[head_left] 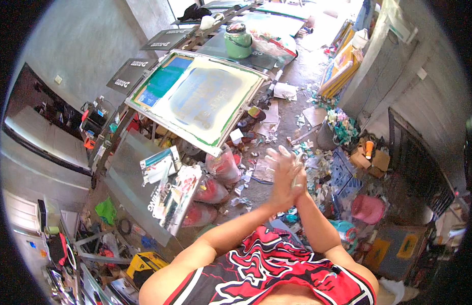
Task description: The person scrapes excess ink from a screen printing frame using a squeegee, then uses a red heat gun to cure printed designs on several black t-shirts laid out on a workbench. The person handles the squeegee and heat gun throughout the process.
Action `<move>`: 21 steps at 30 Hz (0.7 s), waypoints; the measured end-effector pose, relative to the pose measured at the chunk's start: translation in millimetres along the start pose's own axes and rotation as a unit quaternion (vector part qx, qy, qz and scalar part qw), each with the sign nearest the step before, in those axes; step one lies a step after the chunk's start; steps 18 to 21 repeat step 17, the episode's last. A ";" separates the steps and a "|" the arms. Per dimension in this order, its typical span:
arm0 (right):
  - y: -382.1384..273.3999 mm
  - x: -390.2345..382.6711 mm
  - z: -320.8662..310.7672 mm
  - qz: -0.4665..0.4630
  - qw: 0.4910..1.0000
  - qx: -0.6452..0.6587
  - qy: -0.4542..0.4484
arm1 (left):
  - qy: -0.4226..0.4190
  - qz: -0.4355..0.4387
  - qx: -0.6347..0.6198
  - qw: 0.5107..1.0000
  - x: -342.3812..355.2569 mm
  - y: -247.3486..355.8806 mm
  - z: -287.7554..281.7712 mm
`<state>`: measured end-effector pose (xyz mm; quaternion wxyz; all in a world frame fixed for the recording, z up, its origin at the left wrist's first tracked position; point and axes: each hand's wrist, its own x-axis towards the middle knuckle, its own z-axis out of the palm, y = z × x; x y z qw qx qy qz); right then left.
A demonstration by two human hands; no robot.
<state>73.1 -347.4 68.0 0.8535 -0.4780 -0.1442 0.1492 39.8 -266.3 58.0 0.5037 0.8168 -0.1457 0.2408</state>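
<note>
Out in front of my body, my left hand and my right hand are pressed against each other. Pale, spread fingers point up and away on the left hand, slightly smeared by motion. Most of the right hand's fingers are hidden or blurred where the two overlap. No held object can be made out between the palms. To the left of the hands is a large screen-printing frame, tilted, with a cream, grey and green face. Filled plastic bags sit below its near corner.
A green paint bucket stands behind the frame. A scrap-littered table is at left. Paper scraps cover the floor. On the right are a full waste bin, cardboard box, pink tub and leaning frames.
</note>
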 end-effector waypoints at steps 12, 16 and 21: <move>-24.0 187.4 -76.2 -0.145 0.907 -0.395 -0.019 | 0.104 -0.303 -0.446 0.836 134.6 -49.5 -27.0; -135.2 248.2 -94.2 -0.250 0.929 -0.273 -0.012 | 0.189 -0.358 -0.397 0.824 167.7 -103.6 -85.9; -144.5 256.2 -90.8 -0.270 0.930 -0.250 0.013 | 0.218 -0.352 -0.394 0.821 173.7 -117.6 -95.3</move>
